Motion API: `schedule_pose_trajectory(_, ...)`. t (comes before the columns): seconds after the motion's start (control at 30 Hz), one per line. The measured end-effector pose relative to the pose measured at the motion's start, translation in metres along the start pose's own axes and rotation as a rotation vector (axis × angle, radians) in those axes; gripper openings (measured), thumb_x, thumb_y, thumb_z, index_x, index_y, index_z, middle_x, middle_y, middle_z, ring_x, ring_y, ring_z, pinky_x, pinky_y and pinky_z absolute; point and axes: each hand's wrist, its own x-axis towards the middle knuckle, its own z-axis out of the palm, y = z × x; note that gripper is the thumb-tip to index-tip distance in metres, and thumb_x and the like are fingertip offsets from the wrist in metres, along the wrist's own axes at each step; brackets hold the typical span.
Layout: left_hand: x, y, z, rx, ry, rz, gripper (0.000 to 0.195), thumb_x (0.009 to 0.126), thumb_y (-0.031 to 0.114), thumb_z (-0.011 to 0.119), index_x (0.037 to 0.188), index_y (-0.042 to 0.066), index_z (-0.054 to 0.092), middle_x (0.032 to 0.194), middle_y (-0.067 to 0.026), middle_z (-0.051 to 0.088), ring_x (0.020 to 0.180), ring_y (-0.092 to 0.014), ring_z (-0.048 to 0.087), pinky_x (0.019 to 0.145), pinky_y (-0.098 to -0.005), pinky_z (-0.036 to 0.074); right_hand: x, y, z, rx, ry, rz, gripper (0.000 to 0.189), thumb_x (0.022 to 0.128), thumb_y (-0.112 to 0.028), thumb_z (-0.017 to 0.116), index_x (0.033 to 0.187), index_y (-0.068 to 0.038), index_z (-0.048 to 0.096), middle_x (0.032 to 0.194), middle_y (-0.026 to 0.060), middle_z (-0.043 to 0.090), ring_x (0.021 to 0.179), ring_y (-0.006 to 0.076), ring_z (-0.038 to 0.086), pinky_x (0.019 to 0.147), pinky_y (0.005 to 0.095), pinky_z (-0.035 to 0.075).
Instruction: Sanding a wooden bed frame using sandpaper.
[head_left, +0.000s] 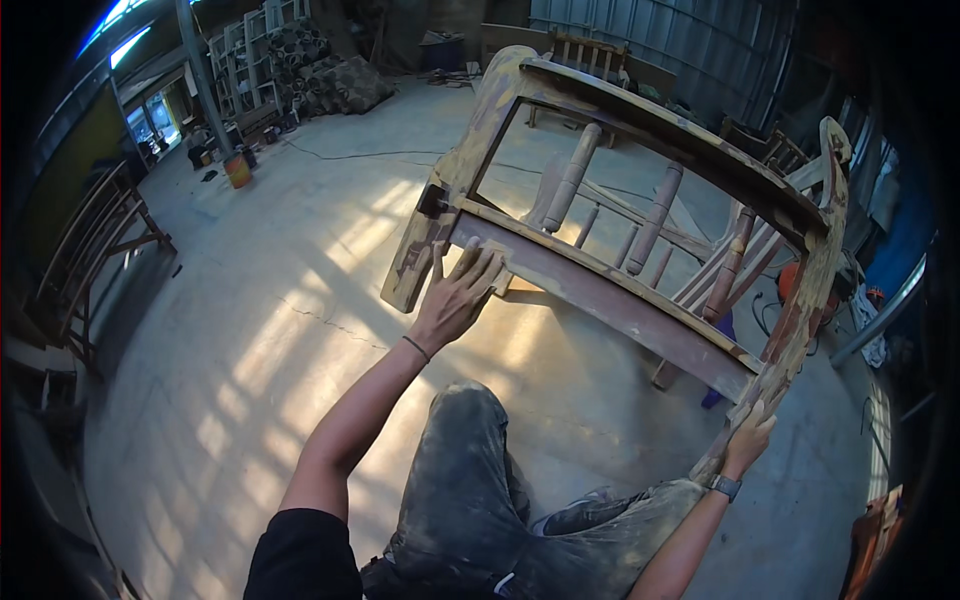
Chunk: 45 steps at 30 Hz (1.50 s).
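Note:
Tilted in front of me is a wooden chair frame (600, 281), its dark finish partly worn to bare wood. Several turned spindles (656, 217) show between its rails. My left hand (454, 289) lies with spread fingers on the flat lower rail near the left post (411, 270). Under those fingertips is a tan piece that looks like folded sandpaper (497, 253), mostly covered by the hand. My right hand (746, 442) grips the lower end of the right post (787, 360), close to my knee.
Other slatted wooden seats stand at the left (101, 240) and behind the frame (589, 56). A metal pole (204, 82) rises near an orange-yellow bucket (238, 171). A cable (360, 156) crosses the concrete floor (300, 405). Patterned cushions (337, 82) are piled at the back.

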Motion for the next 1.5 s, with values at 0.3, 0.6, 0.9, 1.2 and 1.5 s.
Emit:
schedule_pose_trajectory(0.3, 0.000, 0.040, 0.018, -0.017, 0.095, -0.309, 0.050, 0.104, 0.024, 0.051, 0.153, 0.018, 0.048, 0.155, -0.0027, 0.051, 0.157, -0.038, 0.017, 0.117, -0.0754, 0.002, -0.002, 0.000, 0.003, 0.013, -0.008, 0.000, 0.069, 0.103, -0.057, 0.047, 0.127, 0.007, 0.057, 0.121, 0.0339, 0.065, 0.116, 0.0519, 0.060, 0.094, 0.0523, 0.047)
schedule_pose_trajectory(0.6, 0.001, 0.033, 0.014, -0.049, 0.141, -0.163, 0.050, 0.101, 0.014, 0.054, 0.151, 0.016, 0.051, 0.150, -0.0037, 0.056, 0.158, -0.036, 0.016, 0.120, -0.0717, 0.002, -0.001, -0.004, -0.001, 0.038, -0.002, -0.009, 0.063, 0.104, -0.052, 0.049, 0.126, 0.007, 0.059, 0.117, 0.0338, 0.067, 0.111, 0.0519, 0.061, 0.092, 0.0527, 0.047)
schedule_pose_trajectory(0.9, -0.002, 0.043, 0.010, -0.062, 0.065, 0.070, 0.059, 0.091, 0.003, 0.056, 0.149, 0.002, 0.049, 0.150, -0.0132, 0.055, 0.156, -0.035, 0.024, 0.124, -0.0649, 0.010, -0.003, -0.004, -0.002, 0.022, -0.015, 0.004, 0.064, 0.104, -0.052, 0.049, 0.127, 0.008, 0.057, 0.118, 0.0343, 0.067, 0.112, 0.0520, 0.061, 0.093, 0.0525, 0.048)
schedule_pose_trajectory(1.2, 0.003, 0.050, 0.025, -0.294, 0.175, 0.003, 0.057, 0.089, -0.008, 0.049, 0.145, -0.002, 0.052, 0.149, -0.0200, 0.053, 0.146, -0.038, 0.042, 0.122, -0.0473, 0.034, -0.005, -0.005, -0.004, 0.030, -0.020, -0.004, 0.064, 0.104, -0.050, 0.049, 0.129, 0.008, 0.056, 0.118, 0.0353, 0.066, 0.113, 0.0523, 0.061, 0.093, 0.0526, 0.047)
schedule_pose_trajectory(1.5, 0.005, 0.033, 0.026, -0.238, 0.209, -0.116, 0.054, 0.087, -0.009, 0.050, 0.140, -0.002, 0.057, 0.147, -0.0191, 0.056, 0.141, -0.035, 0.049, 0.118, -0.0449, 0.042, -0.003, -0.005, -0.002, 0.022, -0.009, -0.016, 0.063, 0.104, -0.050, 0.050, 0.129, 0.008, 0.056, 0.119, 0.0351, 0.066, 0.113, 0.0523, 0.060, 0.093, 0.0523, 0.047)
